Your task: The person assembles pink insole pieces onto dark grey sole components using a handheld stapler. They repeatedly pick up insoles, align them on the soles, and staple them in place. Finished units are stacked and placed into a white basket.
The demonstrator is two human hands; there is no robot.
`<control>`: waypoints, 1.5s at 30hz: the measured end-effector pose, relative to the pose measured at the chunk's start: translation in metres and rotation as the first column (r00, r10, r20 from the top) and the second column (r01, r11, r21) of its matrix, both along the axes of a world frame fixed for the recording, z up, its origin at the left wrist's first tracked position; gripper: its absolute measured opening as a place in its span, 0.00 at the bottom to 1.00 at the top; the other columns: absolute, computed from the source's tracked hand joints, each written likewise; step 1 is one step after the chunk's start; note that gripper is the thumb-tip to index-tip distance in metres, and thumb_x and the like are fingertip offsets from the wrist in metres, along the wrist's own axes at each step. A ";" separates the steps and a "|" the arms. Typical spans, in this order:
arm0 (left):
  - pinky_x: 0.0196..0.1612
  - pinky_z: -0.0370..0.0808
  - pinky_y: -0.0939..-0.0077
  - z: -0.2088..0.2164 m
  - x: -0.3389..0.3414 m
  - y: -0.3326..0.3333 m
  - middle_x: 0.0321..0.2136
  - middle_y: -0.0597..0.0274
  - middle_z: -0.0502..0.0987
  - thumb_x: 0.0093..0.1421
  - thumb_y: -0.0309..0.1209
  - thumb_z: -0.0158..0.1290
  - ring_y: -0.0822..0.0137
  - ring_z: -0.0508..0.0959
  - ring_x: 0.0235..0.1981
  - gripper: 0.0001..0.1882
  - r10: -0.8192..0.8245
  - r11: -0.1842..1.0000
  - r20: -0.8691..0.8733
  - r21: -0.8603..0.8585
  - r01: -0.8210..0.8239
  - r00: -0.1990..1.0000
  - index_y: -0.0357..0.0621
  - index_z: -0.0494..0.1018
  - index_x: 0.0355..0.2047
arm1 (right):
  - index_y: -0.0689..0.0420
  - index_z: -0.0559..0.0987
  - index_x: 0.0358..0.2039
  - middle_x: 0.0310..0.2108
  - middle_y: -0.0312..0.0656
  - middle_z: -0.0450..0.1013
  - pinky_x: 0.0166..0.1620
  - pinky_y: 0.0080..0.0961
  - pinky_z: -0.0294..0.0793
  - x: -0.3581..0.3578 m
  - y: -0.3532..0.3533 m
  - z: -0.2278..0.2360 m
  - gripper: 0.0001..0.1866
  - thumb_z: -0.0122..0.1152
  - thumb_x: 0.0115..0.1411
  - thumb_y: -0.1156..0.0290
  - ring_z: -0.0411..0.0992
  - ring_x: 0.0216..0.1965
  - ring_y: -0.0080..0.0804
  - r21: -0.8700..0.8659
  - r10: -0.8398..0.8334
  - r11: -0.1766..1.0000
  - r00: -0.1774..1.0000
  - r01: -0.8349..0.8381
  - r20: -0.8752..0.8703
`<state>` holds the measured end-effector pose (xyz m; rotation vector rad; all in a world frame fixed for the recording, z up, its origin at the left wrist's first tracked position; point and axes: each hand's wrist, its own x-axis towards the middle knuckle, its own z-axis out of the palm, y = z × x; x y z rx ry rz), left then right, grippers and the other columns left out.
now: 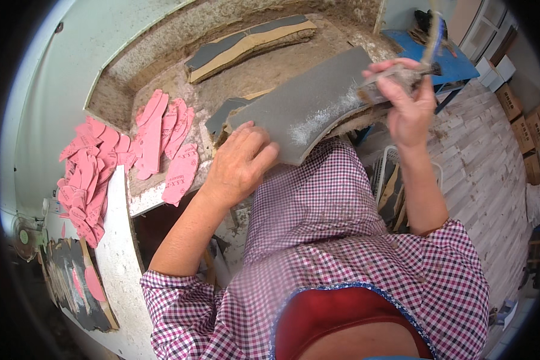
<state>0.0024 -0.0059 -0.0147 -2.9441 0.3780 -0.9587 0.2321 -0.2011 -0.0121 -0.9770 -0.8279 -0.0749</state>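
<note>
A curved dark grey sheet (300, 102), its underside brownish and fuzzy, tilts in front of my body. White speckles lie on its right half. My left hand (243, 156) grips the sheet's left end, fingers curled over its top and thumb bent. Over the right end, my right hand (405, 93) is closed round a grimy spray gun (396, 81) with a hose (433, 36) rising from it. The gun's nozzle is close to the sheet; whether they touch I cannot tell. Partly hidden behind the sheet's left end is another grey-and-tan piece (228, 114).
A grey-and-tan stack (252, 45) lies inside the fuzz-coated, walled bench (186, 90). Pink sole-shaped pieces (96, 162) are heaped at left. A white basket (383, 171) holds more pieces by my right side. A blue table (456, 63) and cardboard boxes (522, 135) stand at right.
</note>
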 end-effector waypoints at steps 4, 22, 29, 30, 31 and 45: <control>0.44 0.78 0.61 0.000 0.000 0.001 0.33 0.57 0.72 0.42 0.23 0.60 0.56 0.77 0.38 0.14 -0.007 1.000 -0.004 0.023 0.007 1.000 0.41 0.73 0.32 | 0.54 0.72 0.46 0.38 0.42 0.78 0.41 0.27 0.80 -0.048 0.042 0.009 0.20 0.67 0.53 0.77 0.78 0.37 0.28 0.075 0.268 0.961 0.963 -0.265 -0.037; 0.52 0.75 0.58 -0.026 0.005 0.012 0.46 0.49 0.76 0.42 0.18 0.57 0.47 0.76 0.51 0.25 0.147 0.968 0.043 -0.210 -0.135 0.988 0.40 0.74 0.45 | 0.62 0.70 0.45 0.41 0.51 0.74 0.53 0.57 0.76 0.028 0.001 0.013 0.13 0.55 0.58 0.80 0.74 0.47 0.45 0.261 0.313 0.925 0.943 -0.276 -0.112; 0.36 0.76 0.58 -0.022 0.016 0.026 0.33 0.43 0.79 0.61 0.23 0.53 0.42 0.79 0.36 0.15 0.366 0.698 0.008 -0.664 -0.269 0.931 0.42 0.72 0.49 | 0.58 0.69 0.49 0.45 0.49 0.70 0.58 0.72 0.63 0.004 0.022 -0.036 0.19 0.54 0.56 0.76 0.70 0.50 0.49 0.407 0.671 0.728 0.694 -0.552 -0.260; 0.36 0.77 0.61 -0.024 0.018 0.031 0.34 0.42 0.79 0.61 0.23 0.54 0.45 0.81 0.37 0.15 0.383 0.670 0.061 -0.705 -0.232 0.922 0.41 0.72 0.49 | 0.58 0.69 0.50 0.45 0.49 0.70 0.58 0.73 0.62 0.006 0.026 -0.043 0.19 0.54 0.56 0.76 0.70 0.51 0.49 0.406 0.659 0.742 0.690 -0.533 -0.299; 0.36 0.76 0.65 -0.026 0.021 0.040 0.32 0.41 0.80 0.61 0.23 0.54 0.49 0.82 0.34 0.14 0.377 0.601 0.114 -0.785 -0.149 0.919 0.39 0.73 0.48 | 0.58 0.69 0.50 0.46 0.49 0.70 0.59 0.74 0.60 0.010 0.031 -0.051 0.19 0.54 0.56 0.76 0.70 0.51 0.49 0.408 0.659 0.745 0.674 -0.527 -0.333; 0.50 0.71 0.77 0.036 -0.430 0.058 0.45 0.60 0.78 0.61 0.27 0.58 0.72 0.75 0.43 0.19 0.943 0.303 0.281 -0.946 -0.115 0.176 0.33 0.73 0.51 | 0.74 0.63 0.56 0.57 0.56 0.63 0.71 0.61 0.42 0.114 -0.024 -0.126 0.21 0.45 0.66 0.74 0.59 0.62 0.49 0.475 0.726 0.687 0.525 -0.549 -0.443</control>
